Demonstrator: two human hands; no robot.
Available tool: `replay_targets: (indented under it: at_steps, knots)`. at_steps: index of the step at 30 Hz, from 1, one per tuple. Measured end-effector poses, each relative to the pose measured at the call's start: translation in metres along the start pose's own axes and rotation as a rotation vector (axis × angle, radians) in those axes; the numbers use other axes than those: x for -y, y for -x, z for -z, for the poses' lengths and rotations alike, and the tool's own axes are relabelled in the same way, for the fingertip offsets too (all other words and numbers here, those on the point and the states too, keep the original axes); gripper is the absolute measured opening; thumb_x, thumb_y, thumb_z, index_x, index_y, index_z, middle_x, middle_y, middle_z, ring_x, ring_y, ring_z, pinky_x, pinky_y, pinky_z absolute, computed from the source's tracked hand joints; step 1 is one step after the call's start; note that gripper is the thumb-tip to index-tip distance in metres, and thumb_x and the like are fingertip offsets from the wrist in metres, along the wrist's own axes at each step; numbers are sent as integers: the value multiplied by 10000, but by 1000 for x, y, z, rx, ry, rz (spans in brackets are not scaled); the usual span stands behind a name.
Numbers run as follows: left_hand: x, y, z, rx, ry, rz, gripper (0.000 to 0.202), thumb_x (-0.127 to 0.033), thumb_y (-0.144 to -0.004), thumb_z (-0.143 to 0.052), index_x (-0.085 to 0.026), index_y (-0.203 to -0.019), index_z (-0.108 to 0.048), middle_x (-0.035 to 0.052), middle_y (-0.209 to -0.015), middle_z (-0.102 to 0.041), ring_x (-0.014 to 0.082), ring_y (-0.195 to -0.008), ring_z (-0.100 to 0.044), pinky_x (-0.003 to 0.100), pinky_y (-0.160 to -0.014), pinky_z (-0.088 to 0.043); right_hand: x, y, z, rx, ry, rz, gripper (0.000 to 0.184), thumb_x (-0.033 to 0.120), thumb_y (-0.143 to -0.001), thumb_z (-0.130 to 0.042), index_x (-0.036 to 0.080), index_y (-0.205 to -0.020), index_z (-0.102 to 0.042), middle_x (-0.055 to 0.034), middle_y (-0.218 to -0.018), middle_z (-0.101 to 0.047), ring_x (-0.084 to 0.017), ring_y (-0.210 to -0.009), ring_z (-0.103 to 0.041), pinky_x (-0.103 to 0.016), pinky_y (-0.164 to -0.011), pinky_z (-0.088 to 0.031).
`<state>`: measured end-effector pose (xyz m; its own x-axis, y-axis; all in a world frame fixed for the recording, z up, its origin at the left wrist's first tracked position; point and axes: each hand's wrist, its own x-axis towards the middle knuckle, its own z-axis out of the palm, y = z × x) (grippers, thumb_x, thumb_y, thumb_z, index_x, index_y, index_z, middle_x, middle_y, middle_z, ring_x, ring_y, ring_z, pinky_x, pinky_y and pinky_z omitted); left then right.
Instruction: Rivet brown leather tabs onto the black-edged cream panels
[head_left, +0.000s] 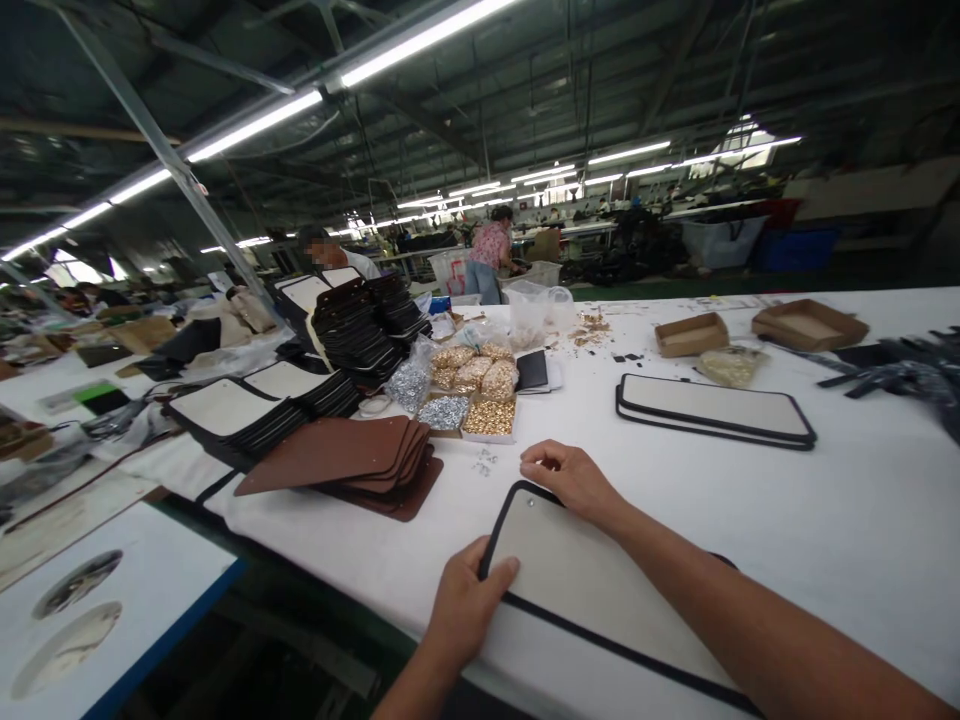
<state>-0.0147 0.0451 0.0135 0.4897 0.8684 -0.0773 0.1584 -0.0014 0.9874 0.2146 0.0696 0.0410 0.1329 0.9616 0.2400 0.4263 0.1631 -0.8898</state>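
Note:
A light grey panel with black edging (600, 575) lies before me at the table's front edge. My left hand (466, 600) grips its left corner, thumb on top and fingers beneath. One small metal piece (531, 503) shows near the far corner. My right hand (577, 482) is just over the far edge, thumb and finger closed together; anything between them is too small to make out. Loose silver bits (485, 461) lie on the cloth nearby. Beyond them are a box of gold-coloured fasteners (490, 416) and a box of silver ones (444, 412).
Brown panels (330, 450) are stacked at left, with piles of black-edged panels (225, 410) behind. Two edged panels (712, 408) lie at right, near cardboard boxes (690, 334). Filled plastic bags (474, 370) stand behind the fasteners. A person (489, 250) bends over farther back.

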Motion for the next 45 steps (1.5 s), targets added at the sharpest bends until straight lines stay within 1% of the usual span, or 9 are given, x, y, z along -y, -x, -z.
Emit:
replay_targets:
  at_steps: [2, 5, 15, 22, 26, 30, 33, 39, 45]
  knots:
    - [-1, -2, 3, -13, -4, 29, 418, -499, -827, -742, -112, -986, -735, 43, -804, -733, 201, -714, -654, 273, -645, -503, 9, 7, 1, 15, -49, 29, 239, 425, -866, -678, 203, -908, -758, -28, -1018, -764, -166, -839, -665, -294, -785, -508]
    - [-3, -9, 13, -66, -19, 54, 434, -531, -830, -735, -112, -939, -733, 18, -708, -678, 163, -591, -595, 250, -548, -468, 16, 11, 0, 30, -108, 51, 212, 400, -883, -672, 202, -893, -747, -10, -907, -761, -160, -812, -661, -280, -770, -508]
    - [-44, -51, 45, -294, -121, -19, 515, -645, -793, -697, -137, -874, -711, 33, -740, -700, 171, -621, -597, 244, -552, -459, 22, 38, 5, 16, -104, 139, 105, 264, -900, -685, 224, -823, -745, 27, -743, -722, -139, -679, -643, -256, -661, -492]
    - [-47, -63, 9, -190, -359, -90, 378, -517, -767, -732, -161, -653, -681, -9, -625, -627, 177, -635, -545, 237, -549, -350, 19, 55, 13, -194, -31, 248, 69, 256, -919, -696, 230, -875, -742, -18, -881, -727, -176, -827, -653, -315, -767, -502]
    - [-39, -67, -18, -130, -358, -100, 344, -471, -791, -700, -167, -635, -659, -18, -603, -603, 177, -640, -543, 242, -570, -356, 10, 56, 9, -158, 99, 357, 57, 200, -902, -722, 239, -908, -763, -49, -1050, -736, -215, -1025, -676, -382, -946, -508]
    - [-40, -59, -25, -41, -274, -46, 351, -501, -842, -661, -155, -823, -720, 9, -739, -707, 198, -699, -629, 253, -612, -454, -6, 63, 6, -92, 75, 213, 97, 144, -863, -759, 240, -874, -759, -31, -1099, -732, -188, -1015, -702, -335, -930, -535]
    - [-45, -45, -20, 53, -219, -3, 340, -474, -865, -666, -167, -999, -727, 37, -869, -763, 214, -750, -681, 279, -641, -523, -12, 72, 6, -92, 50, 305, 56, 167, -899, -738, 222, -889, -745, -16, -945, -740, -156, -900, -711, -278, -830, -555]
    - [-54, -14, 2, -111, -708, -496, 108, -260, -820, -787, -221, -903, -730, 37, -898, -726, 220, -879, -663, 318, -761, -547, -4, 87, 4, -161, 265, 759, 125, 122, -911, -723, 194, -1014, -721, -60, -1039, -770, -174, -862, -702, -318, -777, -545]
    - [-39, 13, 9, -142, -764, -719, 153, -92, -873, -731, -211, -948, -671, 51, -1003, -744, 180, -932, -733, 291, -795, -613, 11, 96, 2, -68, 292, 841, 135, 68, -901, -711, 157, -1000, -693, -69, -1103, -769, -187, -920, -690, -343, -772, -524]
